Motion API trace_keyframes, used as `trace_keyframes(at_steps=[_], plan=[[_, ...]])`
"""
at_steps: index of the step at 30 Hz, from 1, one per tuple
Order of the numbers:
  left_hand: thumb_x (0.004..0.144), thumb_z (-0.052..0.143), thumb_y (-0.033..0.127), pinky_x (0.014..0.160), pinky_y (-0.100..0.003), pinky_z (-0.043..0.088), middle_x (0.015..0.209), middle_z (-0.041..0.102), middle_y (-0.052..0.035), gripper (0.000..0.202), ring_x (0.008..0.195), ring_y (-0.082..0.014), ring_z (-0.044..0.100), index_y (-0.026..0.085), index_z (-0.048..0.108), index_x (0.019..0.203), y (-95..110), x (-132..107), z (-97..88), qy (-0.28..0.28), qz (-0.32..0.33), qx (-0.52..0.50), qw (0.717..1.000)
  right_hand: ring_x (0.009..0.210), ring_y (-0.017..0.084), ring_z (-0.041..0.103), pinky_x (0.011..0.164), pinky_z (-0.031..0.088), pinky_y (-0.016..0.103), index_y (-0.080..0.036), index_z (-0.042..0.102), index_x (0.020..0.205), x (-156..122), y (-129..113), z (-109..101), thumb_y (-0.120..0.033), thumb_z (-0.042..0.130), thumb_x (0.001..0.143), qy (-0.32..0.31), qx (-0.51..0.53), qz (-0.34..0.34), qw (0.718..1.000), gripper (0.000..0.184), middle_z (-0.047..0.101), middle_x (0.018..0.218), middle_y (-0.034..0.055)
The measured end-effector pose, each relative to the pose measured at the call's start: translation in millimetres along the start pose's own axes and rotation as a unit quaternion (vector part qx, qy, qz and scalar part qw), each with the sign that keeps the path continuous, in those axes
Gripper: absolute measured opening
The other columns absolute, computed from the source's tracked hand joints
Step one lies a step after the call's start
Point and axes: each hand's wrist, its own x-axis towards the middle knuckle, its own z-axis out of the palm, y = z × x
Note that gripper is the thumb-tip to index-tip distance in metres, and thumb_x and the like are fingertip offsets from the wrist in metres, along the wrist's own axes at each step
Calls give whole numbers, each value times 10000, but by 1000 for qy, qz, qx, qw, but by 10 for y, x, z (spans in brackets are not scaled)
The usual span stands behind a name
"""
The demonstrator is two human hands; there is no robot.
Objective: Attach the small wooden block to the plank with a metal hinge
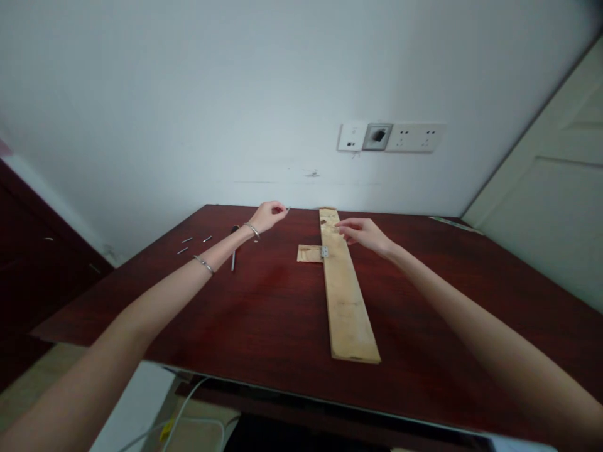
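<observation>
A long pale wooden plank (346, 295) lies lengthwise on the dark red table (264, 314). A small wooden piece (308, 253) joins its left side through a small metal hinge (324, 252). My left hand (268, 215) is raised near the table's back edge, its fingers pinched on a tiny metal part, probably a screw. My right hand (360, 233) rests on the plank's far end, fingers curled down onto the wood just beyond the hinge.
A screwdriver (233, 251) lies left of the small piece. Several loose screws (193, 242) are scattered at the back left. Wall sockets (391, 137) sit above the table. A white door (551, 207) stands at right. White cables (183, 414) hang below the front edge.
</observation>
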Motion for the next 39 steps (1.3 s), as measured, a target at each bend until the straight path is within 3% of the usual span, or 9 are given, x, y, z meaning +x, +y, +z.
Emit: trace_keyframes(at_steps=[5,10,20,30,39], plan=[[765,577,274,758,-290,469,804,664,-59,161,747,-151,592,123,633,760,323,72,651,-10,53,-70,996,690,115,603,531,504,193,-151,675,1009,100,-36,43,-290,582,814,21,9,-31,999,256,681,864,68],[783,593,290,758,-288,476,838,674,-64,175,765,-156,604,123,643,796,440,52,923,7,53,-117,992,665,121,592,524,510,214,-154,674,1039,164,-26,106,-341,584,811,45,-12,-70,996,308,682,857,67],[788,605,311,763,-300,487,835,676,-62,197,771,-164,614,119,644,806,380,-20,943,7,31,-143,989,672,148,596,520,523,258,-158,703,964,152,8,238,-364,593,773,99,-30,-99,990,302,695,872,68],[789,617,325,783,-304,483,843,670,-65,198,798,-163,611,128,637,794,348,-48,1031,-7,31,-182,983,763,170,634,551,551,257,-157,719,909,176,113,349,-346,622,757,98,-5,-76,992,262,706,965,80],[787,621,307,791,-295,475,833,667,-54,186,804,-164,609,123,643,789,351,-79,1052,-7,24,-193,981,803,205,668,615,569,298,-162,734,879,212,242,383,-328,642,739,100,20,-92,990,235,731,913,74]])
